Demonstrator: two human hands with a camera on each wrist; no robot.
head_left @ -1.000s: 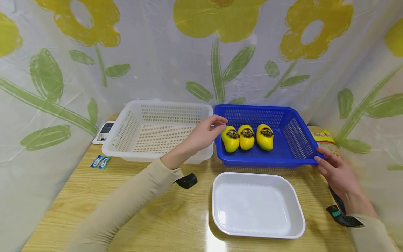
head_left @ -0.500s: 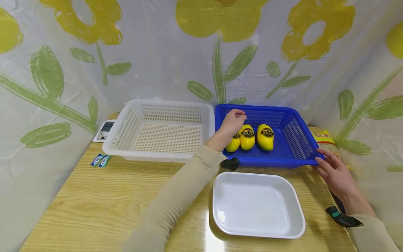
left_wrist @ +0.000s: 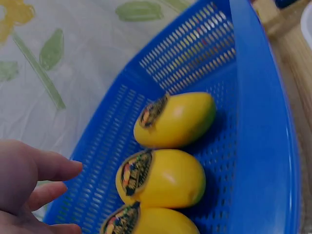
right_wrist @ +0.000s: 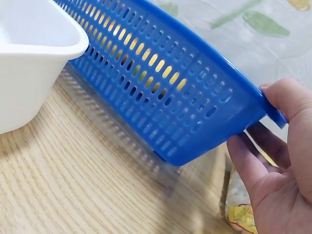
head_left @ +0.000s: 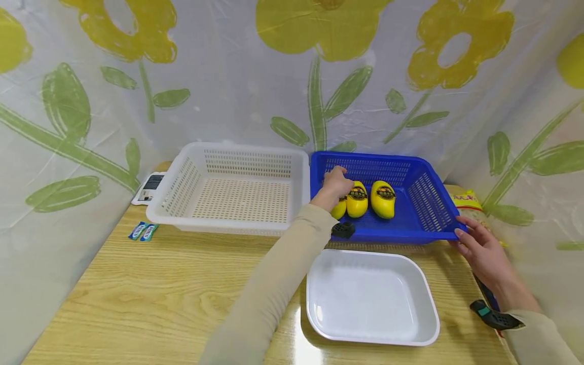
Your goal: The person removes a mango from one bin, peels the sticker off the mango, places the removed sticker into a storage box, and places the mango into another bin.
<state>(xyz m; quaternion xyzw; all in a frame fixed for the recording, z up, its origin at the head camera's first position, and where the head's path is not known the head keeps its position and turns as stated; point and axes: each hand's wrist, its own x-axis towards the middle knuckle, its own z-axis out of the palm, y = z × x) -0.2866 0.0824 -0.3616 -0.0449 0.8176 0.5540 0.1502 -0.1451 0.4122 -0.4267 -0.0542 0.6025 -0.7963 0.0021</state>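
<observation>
Three yellow mangoes with dark labels lie in a blue plastic basket (head_left: 410,218): a left mango (head_left: 338,210), a middle mango (head_left: 357,204) and a right mango (head_left: 382,203). My left hand (head_left: 335,185) is over the basket's left end and hides most of the left mango. In the left wrist view its fingers (left_wrist: 58,165) are spread loosely beside the mangoes, holding nothing. My right hand (head_left: 485,256) pinches the basket's front right corner, with the thumb (right_wrist: 285,97) on the rim and fingers below it, as the right wrist view shows.
A white perforated basket (head_left: 228,223) stands left of the blue one. In front is a white tray (head_left: 369,299). Two small blue-green packets (head_left: 143,231) and a white device (head_left: 149,188) lie at the left. A yellow-topped bag (head_left: 467,200) is at the right, behind the right hand.
My left hand has moved right from between the baskets to over the left mango, then lowered slightly. The right hand keeps its grip on the blue basket's corner.
</observation>
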